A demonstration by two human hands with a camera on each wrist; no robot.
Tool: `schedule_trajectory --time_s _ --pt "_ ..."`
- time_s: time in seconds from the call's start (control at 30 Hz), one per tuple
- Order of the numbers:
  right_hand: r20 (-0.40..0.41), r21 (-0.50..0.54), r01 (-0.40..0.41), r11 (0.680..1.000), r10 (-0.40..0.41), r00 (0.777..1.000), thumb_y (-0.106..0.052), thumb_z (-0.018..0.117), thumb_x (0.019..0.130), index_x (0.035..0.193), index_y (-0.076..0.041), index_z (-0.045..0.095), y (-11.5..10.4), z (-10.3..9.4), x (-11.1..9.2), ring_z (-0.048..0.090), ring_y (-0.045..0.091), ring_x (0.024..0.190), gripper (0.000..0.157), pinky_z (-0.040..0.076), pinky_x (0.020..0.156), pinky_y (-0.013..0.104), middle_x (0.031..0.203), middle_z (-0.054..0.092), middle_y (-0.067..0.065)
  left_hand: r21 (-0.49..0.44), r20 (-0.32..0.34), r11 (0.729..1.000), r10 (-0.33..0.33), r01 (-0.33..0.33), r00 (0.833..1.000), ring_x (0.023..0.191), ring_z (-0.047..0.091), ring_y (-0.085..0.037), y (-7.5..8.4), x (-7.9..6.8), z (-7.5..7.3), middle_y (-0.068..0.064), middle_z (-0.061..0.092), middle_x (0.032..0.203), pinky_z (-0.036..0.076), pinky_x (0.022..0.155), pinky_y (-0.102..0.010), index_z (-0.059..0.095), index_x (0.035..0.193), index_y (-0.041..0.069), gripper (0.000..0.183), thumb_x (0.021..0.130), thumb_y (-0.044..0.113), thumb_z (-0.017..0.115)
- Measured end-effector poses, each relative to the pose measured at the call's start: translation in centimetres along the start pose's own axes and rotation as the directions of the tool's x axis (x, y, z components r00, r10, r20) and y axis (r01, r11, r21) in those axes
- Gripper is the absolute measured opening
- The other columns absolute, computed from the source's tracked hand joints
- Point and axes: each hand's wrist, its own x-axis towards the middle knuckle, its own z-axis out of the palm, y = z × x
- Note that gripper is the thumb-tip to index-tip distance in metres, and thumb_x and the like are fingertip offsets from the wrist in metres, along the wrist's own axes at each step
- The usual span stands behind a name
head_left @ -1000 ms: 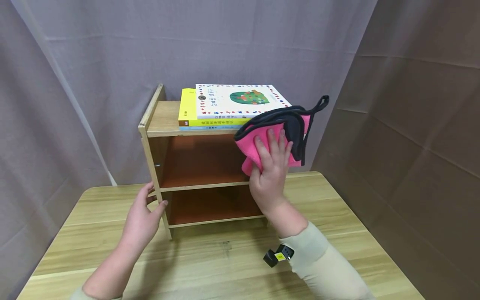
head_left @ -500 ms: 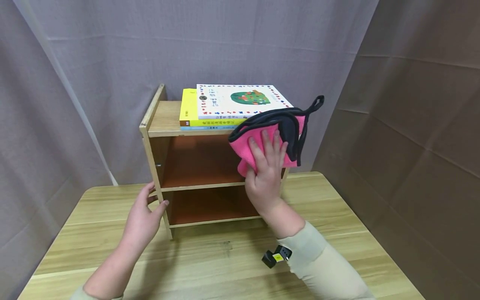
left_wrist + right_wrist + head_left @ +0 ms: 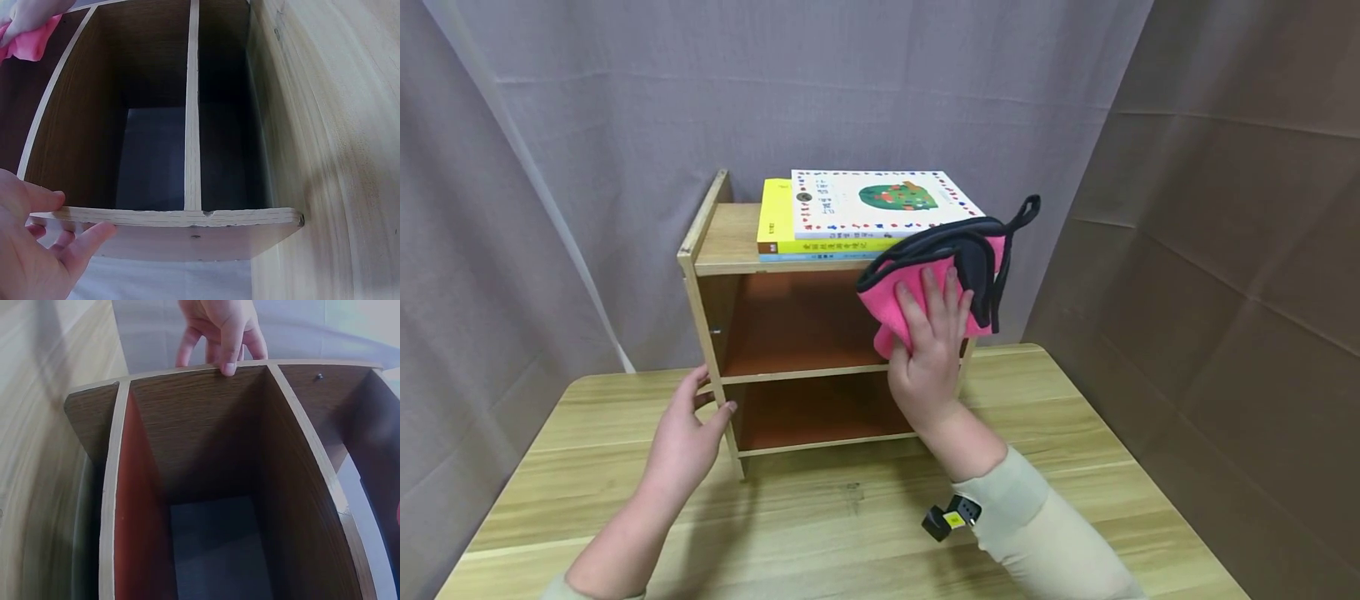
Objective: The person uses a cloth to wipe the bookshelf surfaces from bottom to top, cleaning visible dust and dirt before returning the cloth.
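My left hand (image 3: 688, 429) grips the left side panel of a small wooden shelf unit (image 3: 805, 375), thumb on its inner side and fingers on the outer, as the left wrist view shows around the panel's edge (image 3: 162, 217). At the unit's upper right my right hand (image 3: 928, 358) holds a folded pink cloth (image 3: 883, 304) with black trim and a black loop, its fingers spread over the pink face. The cloth covers the front of the right side panel and part of the top board. In the left wrist view a pink bit of the cloth (image 3: 34, 44) shows under that hand.
A stack of books lies on the top board, a white one (image 3: 850, 204) over a yellow one (image 3: 772, 212) and a blue one. The unit stands on a light wooden table (image 3: 842, 533). Grey curtains (image 3: 865, 92) hang behind and at the sides.
My right hand and the pink cloth have shifted slightly left and down, uncovering a bit of the right side panel. The left hand keeps its grip on the panel.
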Motion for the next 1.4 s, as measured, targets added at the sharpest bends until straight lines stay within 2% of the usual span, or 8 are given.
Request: schedule_trajectory --time_s 0.3,0.47,0.6,0.87,1.1,1.2,1.4 --pt "-0.077 0.029 0.027 0.999 -0.024 0.997 -0.004 0.054 0.087 0.133 -0.010 0.057 -0.1 -0.6 -0.5 0.029 0.040 0.143 0.046 0.014 0.114 0.063 0.150 0.045 0.010 0.011 0.011 1.000 -0.007 0.007 1.000 0.135 0.042 -0.038 0.1 -0.1 0.0 -0.013 0.034 0.156 0.045 0.097 -0.057 0.031 0.154 0.014 0.062 0.099 0.016 0.060" --pt "-0.083 0.040 0.058 0.998 -0.054 0.995 -0.013 0.052 0.096 0.129 -0.007 0.057 -0.6 -0.6 -1.0 0.033 0.040 0.141 0.034 0.020 0.114 0.062 0.149 0.047 0.012 0.018 0.005 1.000 -0.003 0.003 1.000 0.134 0.043 -0.038 0.1 -0.2 0.0 -0.013 0.035 0.155 0.045 0.097 -0.057 0.032 0.153 0.014 0.061 0.099 0.016 0.060" --pt "-0.071 0.061 0.084 0.995 -0.079 0.994 -0.019 0.051 0.100 0.130 -0.006 0.056 -1.2 -0.4 -1.4 0.033 0.040 0.141 0.033 0.024 0.113 0.060 0.151 0.045 0.011 0.020 0.005 1.000 -0.005 0.005 1.000 0.135 0.043 -0.038 0.2 -0.2 -0.1 -0.013 0.034 0.155 0.045 0.096 -0.057 0.032 0.153 0.013 0.061 0.099 0.017 0.060" --pt "-0.063 0.079 0.065 0.995 -0.060 0.996 -0.013 0.051 0.099 0.138 -0.011 0.051 -1.3 -0.2 -0.6 0.027 0.040 0.143 0.039 0.020 0.114 0.062 0.153 0.040 0.010 0.016 0.005 1.000 -0.002 0.002 1.000 0.135 0.043 -0.038 0.2 -0.1 0.0 -0.013 0.034 0.155 0.044 0.097 -0.057 0.032 0.153 0.013 0.061 0.099 0.016 0.060" --pt "-0.015 0.072 0.053 0.996 -0.052 0.999 -0.005 0.056 0.089 0.137 -0.015 0.052 -1.4 0.8 0.2 0.025 0.037 0.145 0.049 0.015 0.115 0.062 0.153 0.041 0.008 0.010 0.000 1.000 0.009 -0.009 1.000 0.134 0.043 -0.038 0.0 0.0 -0.1 -0.013 0.034 0.156 0.045 0.098 -0.056 0.031 0.154 0.013 0.062 0.099 0.015 0.060" --pt "0.010 0.069 0.060 0.996 -0.061 0.998 -0.006 0.058 0.089 0.135 -0.014 0.053 -1.6 1.3 0.3 0.024 0.037 0.146 0.048 0.014 0.115 0.062 0.153 0.042 0.008 0.006 -0.005 1.000 0.020 -0.020 1.000 0.134 0.044 -0.038 -0.1 0.0 0.0 -0.013 0.036 0.155 0.045 0.098 -0.056 0.033 0.153 0.013 0.061 0.099 0.013 0.060" --pt "0.052 0.066 0.093 0.993 -0.096 0.994 -0.015 0.055 0.097 0.134 -0.015 0.055 -2.4 2.2 0.5 0.026 0.037 0.145 0.037 0.013 0.115 0.063 0.153 0.042 0.008 0.003 -0.005 1.000 0.030 -0.030 1.000 0.133 0.045 -0.038 -0.3 0.1 0.1 -0.012 0.037 0.153 0.046 0.097 -0.055 0.035 0.152 0.014 0.059 0.099 0.012 0.059"
